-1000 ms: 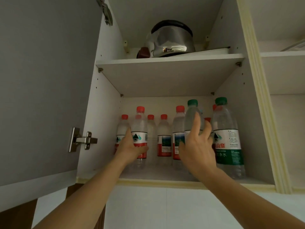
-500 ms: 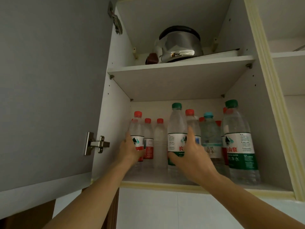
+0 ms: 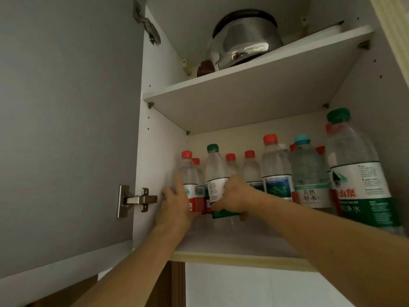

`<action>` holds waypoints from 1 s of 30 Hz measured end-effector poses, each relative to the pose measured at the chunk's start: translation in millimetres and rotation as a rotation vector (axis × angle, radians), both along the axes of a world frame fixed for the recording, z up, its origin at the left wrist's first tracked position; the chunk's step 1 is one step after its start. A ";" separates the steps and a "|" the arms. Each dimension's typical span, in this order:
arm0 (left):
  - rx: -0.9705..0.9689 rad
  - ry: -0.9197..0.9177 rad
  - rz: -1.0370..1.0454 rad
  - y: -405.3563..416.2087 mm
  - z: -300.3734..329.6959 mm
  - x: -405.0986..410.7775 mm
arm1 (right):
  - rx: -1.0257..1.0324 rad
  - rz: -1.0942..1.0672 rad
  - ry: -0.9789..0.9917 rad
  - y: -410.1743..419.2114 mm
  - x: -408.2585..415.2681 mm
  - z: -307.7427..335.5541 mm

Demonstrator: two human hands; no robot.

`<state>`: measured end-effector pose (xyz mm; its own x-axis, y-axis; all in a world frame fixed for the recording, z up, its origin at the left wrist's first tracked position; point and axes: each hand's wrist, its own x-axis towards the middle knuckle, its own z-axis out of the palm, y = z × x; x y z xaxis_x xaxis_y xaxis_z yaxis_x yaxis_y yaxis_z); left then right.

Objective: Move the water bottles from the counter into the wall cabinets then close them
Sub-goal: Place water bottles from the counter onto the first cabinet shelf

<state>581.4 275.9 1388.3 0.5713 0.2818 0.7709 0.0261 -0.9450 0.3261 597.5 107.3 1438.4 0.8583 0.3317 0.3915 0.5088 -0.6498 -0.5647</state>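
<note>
Head view: wall cabinet [image 3: 159, 134] lower shelf, crowded water bottles [image 3: 276, 171].

A home kitchen: wall cabinet [image 3: 159, 134] shelving a steel pot [image 3: 245, 41] above bottled water [image 3: 276, 171].
</note>
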 end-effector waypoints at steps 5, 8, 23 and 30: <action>0.246 0.002 0.156 1.8 13.1 -4.0 | -0.081 0.122 0.138 2.6 10.2 24.4; 0.216 0.079 0.134 3.4 23.9 -6.4 | -0.002 0.180 0.184 -1.0 25.3 20.8; 0.817 0.232 0.484 23.3 72.9 -0.4 | 0.111 0.235 0.159 21.2 57.5 -7.3; 0.815 0.223 0.439 25.8 62.3 -12.6 | 0.087 0.251 0.123 25.8 59.9 -15.7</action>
<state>568.8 301.7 1450.6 0.7001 -0.0701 0.7106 0.4147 -0.7702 -0.4846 657.4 133.1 1422.8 0.7967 0.5093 0.3254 0.5713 -0.4590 -0.6804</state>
